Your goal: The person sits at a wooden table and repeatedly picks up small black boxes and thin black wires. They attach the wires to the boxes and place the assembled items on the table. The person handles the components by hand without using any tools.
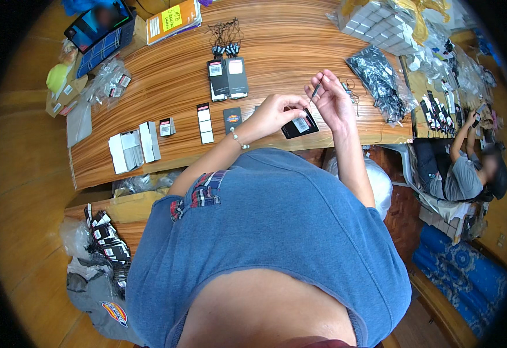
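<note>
A black hang tag (301, 126) with a white barcode sticker lies tilted at the table's front edge, just below my hands. My left hand (278, 114) reaches over from the left, thumb and fingers pinched at the tag's upper end. To the right, my right hand (336, 105) is raised with its palm showing, thumb and forefinger closed on a thin dark tag string (316, 90). The string runs down toward my left fingertips; whether it passes through the tag is too small to tell. A dark grey tag (232, 118) with a round logo lies beside my left wrist.
Stacked tags (228, 78) with black strings lie farther back. A white sticker strip (206, 123), a small label stack (167, 127) and an opened white box (127, 152) sit left. Bagged dark goods (376, 81) lie right. Another person (462, 174) works at far right.
</note>
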Demonstrator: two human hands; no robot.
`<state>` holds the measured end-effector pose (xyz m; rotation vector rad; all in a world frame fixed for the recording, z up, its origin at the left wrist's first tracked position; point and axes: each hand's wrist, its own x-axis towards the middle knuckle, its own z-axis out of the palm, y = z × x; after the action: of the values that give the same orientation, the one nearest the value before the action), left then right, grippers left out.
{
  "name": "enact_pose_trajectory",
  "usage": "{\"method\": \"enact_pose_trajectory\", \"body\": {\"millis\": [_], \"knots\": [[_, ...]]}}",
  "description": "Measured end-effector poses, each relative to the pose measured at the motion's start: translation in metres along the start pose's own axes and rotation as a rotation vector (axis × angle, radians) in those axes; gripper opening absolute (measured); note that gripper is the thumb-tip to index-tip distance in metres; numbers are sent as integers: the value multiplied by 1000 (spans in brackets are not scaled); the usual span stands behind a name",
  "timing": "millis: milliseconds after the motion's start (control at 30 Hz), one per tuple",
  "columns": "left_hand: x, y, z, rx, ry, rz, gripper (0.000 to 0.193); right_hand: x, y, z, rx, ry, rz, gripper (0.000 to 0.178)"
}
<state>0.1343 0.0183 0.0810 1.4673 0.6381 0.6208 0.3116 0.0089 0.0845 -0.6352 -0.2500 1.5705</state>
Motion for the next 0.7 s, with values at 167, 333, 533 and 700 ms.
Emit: {"method": "enact_pose_trajectory", "body": {"millis": [167,333,533,700], "knots": [[-12,-2,-11,9,34,-39,13,25,-18,-5,30,56,-48,17],[-19,-9,-19,22,100,-54,14,40,-42,2,145,-18,-85,15],[-16,-9,-32,-22,259,-1,15,35,-47,34,89,-253,-77,10],[-13,10,-41,-38,533,82,13,7,-17,60,-567,-212,-214,10]]}}
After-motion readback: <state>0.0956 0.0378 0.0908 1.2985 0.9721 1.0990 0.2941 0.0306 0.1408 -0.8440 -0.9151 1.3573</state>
